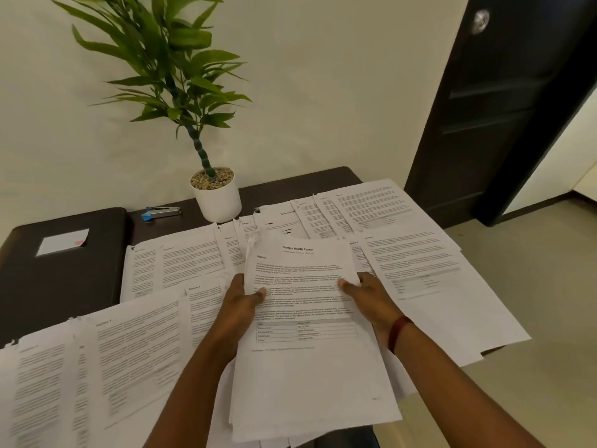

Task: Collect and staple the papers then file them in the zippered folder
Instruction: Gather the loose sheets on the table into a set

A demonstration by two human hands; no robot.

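I hold a stack of printed papers (307,360) above the table, its top sheet headed "Sample Health Report". My left hand (240,300) grips the stack's left edge, thumb on top. My right hand (371,297) grips its right edge the same way. Many more printed sheets (181,263) lie spread and overlapping across the dark table (290,189). A black zippered folder (61,270) lies shut at the table's left end, with a white label on its cover. A blue and silver stapler (160,213) rests behind it near the wall.
A potted plant in a white pot (217,198) stands at the back of the table against the wall. A dark door (504,101) is at the right, with pale floor (533,286) beyond the table's right edge. Some sheets overhang that edge.
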